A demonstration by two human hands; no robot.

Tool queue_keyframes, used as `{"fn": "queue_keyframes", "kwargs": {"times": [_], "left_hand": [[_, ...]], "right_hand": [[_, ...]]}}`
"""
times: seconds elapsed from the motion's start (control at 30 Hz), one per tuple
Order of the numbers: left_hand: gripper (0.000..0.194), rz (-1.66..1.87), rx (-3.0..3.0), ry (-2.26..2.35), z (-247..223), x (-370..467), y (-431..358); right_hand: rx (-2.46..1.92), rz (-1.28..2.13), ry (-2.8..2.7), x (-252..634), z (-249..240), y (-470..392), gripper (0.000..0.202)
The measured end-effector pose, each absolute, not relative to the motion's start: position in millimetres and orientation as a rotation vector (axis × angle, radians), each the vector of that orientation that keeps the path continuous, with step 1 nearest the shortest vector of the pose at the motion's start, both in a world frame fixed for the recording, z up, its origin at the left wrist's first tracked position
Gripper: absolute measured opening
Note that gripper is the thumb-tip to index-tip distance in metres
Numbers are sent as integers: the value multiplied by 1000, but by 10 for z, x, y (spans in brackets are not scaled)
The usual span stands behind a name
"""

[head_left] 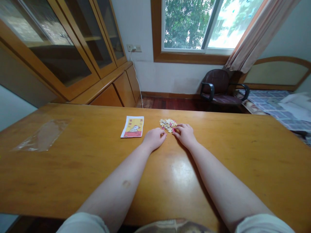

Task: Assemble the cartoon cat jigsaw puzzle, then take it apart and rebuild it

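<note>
A small heap of jigsaw puzzle pieces (167, 124), mostly pale with some pink ones, lies on the wooden table (230, 155). At the heap's near left edge, my left hand (155, 139) rests with its fingers curled in, and whatever they hold is hidden. My right hand (186, 134) is at the right side of the heap, its thumb and fingertips closed about a pink puzzle piece. To the left of the heap lies a picture card (132, 127), yellow and red with a white duck-like figure on it.
A clear plastic bag (45, 134) lies flat on the table's left part. Beyond the far edge are a glass-door cabinet (97, 74), a dark armchair (216, 85) and a bed (274, 102). A white cord (137, 77) hangs from a wall socket.
</note>
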State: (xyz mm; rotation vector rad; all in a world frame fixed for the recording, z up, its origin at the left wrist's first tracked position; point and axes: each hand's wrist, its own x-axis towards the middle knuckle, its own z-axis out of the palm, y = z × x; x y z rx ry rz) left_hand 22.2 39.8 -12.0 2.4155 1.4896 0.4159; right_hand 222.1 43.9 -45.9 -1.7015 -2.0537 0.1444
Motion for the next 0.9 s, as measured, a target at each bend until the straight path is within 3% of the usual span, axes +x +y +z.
{"fn": "queue_keyframes", "kwargs": {"times": [0.33,0.9], "left_hand": [[25,448,2356,1499,-151,194,421],[31,411,2339,1427,-171,159,454]], "right_hand": [[-1971,156,-1744,2382,-432,500,27],[-1983,217,-1744,2426,-398,482,31]]}}
